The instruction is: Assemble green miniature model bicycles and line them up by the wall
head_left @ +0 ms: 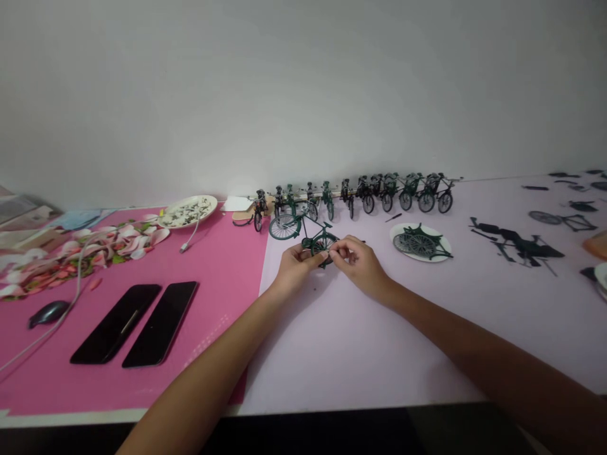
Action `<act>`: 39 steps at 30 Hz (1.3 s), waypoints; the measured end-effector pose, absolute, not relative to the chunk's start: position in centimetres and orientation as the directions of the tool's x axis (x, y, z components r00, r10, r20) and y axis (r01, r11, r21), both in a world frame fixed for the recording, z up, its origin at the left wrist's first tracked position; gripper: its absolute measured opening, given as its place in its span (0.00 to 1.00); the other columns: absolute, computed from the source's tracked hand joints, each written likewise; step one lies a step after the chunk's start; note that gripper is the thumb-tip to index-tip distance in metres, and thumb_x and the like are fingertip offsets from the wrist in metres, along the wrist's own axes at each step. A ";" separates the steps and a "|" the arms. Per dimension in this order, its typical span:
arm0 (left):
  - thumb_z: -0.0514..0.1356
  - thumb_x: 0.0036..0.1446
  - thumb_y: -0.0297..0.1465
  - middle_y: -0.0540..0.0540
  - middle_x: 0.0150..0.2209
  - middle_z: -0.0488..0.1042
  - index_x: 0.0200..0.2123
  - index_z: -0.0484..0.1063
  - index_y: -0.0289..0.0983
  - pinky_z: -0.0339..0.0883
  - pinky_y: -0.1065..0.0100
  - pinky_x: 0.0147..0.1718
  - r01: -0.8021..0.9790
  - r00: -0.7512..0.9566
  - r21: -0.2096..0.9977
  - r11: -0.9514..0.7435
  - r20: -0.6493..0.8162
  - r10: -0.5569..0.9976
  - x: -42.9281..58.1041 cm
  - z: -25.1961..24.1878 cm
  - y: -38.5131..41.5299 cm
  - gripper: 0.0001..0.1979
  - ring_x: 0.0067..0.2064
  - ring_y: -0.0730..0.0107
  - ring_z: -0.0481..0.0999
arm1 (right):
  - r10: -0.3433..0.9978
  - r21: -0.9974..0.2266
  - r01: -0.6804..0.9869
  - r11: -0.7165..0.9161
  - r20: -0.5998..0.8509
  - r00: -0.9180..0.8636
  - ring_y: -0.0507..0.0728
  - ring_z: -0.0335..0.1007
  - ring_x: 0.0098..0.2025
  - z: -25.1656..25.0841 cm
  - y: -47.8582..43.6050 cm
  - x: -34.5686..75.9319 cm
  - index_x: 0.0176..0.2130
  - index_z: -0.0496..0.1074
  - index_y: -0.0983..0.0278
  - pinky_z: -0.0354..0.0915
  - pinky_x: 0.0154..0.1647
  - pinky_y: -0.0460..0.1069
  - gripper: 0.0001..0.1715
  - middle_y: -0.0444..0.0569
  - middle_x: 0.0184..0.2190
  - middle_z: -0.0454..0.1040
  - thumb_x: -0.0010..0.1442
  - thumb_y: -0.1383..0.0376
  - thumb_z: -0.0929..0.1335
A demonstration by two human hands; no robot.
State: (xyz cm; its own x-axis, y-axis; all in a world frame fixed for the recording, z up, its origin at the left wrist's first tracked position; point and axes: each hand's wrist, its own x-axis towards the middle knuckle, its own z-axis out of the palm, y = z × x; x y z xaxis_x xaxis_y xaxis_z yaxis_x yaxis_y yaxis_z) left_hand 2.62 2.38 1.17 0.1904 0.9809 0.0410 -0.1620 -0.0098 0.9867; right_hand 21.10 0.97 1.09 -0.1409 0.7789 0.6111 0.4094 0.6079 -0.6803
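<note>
A dark green toy bicycle [310, 229] is raised at the middle of the table, one wheel toward the upper left and the other at my fingers. My left hand [300, 262] is closed around its lower part, near the pedals and the nearer wheel. My right hand [356, 259] is pinched at that wheel's right side; whether a small part sits between the fingertips is too small to tell. To the right, a white plate [397, 248] carries several loose bicycle wheels and green frame parts [422, 242].
Several assembled toy bicycles [389, 193] stand in a row along the wall. Black parts [519, 243] lie at right. On the pink mat [213, 328] are two phones [160, 325], a mouse-like dark object [49, 313], artificial petals [114, 246], a cable [78, 278] and a plate of small pieces [214, 203].
</note>
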 end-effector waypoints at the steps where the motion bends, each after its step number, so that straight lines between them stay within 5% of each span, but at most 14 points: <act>1: 0.79 0.42 0.43 0.48 0.26 0.75 0.33 0.78 0.34 0.67 0.64 0.33 -0.154 0.187 0.988 -0.012 0.041 0.981 2.6 1.3 2.3 0.22 0.31 0.66 0.75 | 0.791 -0.698 0.399 0.594 0.597 -0.133 0.53 0.63 0.30 1.0 1.0 21.1 0.37 0.74 0.61 0.60 0.30 0.48 0.04 0.43 0.29 0.65 0.65 0.65 0.69; 7: 0.80 0.39 0.43 0.50 0.22 0.73 0.27 0.76 0.35 0.63 0.68 0.28 -0.130 0.166 0.991 -0.010 0.032 0.986 2.8 2.2 1.9 0.23 0.27 0.70 0.73 | 0.831 -0.756 0.366 0.543 0.546 -0.105 0.53 0.63 0.30 0.7 0.9 20.9 0.36 0.74 0.61 0.60 0.28 0.48 0.03 0.43 0.28 0.66 0.63 0.64 0.70; 16: 0.80 0.39 0.38 0.35 0.40 0.84 0.37 0.80 0.32 0.72 0.63 0.39 -0.197 0.117 0.979 0.057 -0.034 0.993 2.7 1.6 2.6 0.23 0.41 0.56 0.83 | 0.715 -0.527 0.628 0.573 0.695 -0.069 0.59 0.68 0.37 1.4 2.5 23.1 0.37 0.76 0.61 0.64 0.34 0.52 0.07 0.48 0.30 0.72 0.67 0.63 0.68; 22: 0.80 0.38 0.36 0.36 0.39 0.84 0.36 0.80 0.32 0.73 0.63 0.39 -0.201 0.042 0.978 0.048 -0.041 0.998 2.3 1.3 3.4 0.23 0.40 0.57 0.83 | 0.830 -0.273 0.896 0.350 0.534 -0.161 0.69 0.64 0.53 -0.3 5.4 26.5 0.44 0.81 0.61 0.64 0.48 0.61 0.12 0.57 0.47 0.78 0.69 0.65 0.66; 28: 0.80 0.38 0.38 0.37 0.38 0.84 0.36 0.80 0.33 0.74 0.62 0.38 -0.177 0.050 0.983 0.050 -0.042 0.998 2.2 1.3 3.5 0.24 0.38 0.57 0.83 | 0.907 -0.241 0.944 0.226 0.405 -0.114 0.70 0.65 0.53 -1.0 6.2 27.4 0.38 0.81 0.60 0.62 0.48 0.62 0.12 0.57 0.44 0.80 0.69 0.63 0.67; 34: 0.80 0.37 0.40 0.38 0.38 0.84 0.37 0.79 0.33 0.76 0.60 0.43 -0.181 0.028 0.983 0.041 -0.037 0.999 2.1 1.3 3.4 0.25 0.41 0.55 0.84 | 0.782 -0.471 0.759 0.450 0.618 -0.080 0.64 0.73 0.46 0.4 4.8 25.6 0.43 0.78 0.60 0.70 0.42 0.57 0.12 0.55 0.40 0.78 0.71 0.61 0.65; 39: 0.79 0.39 0.39 0.37 0.40 0.84 0.38 0.78 0.33 0.75 0.59 0.45 -0.193 0.013 0.981 0.015 -0.013 1.000 2.1 1.3 3.4 0.25 0.42 0.55 0.84 | 0.605 -0.408 0.619 0.671 0.784 -0.138 0.58 0.74 0.37 1.6 2.6 23.6 0.47 0.80 0.59 0.73 0.37 0.53 0.13 0.53 0.41 0.77 0.72 0.60 0.66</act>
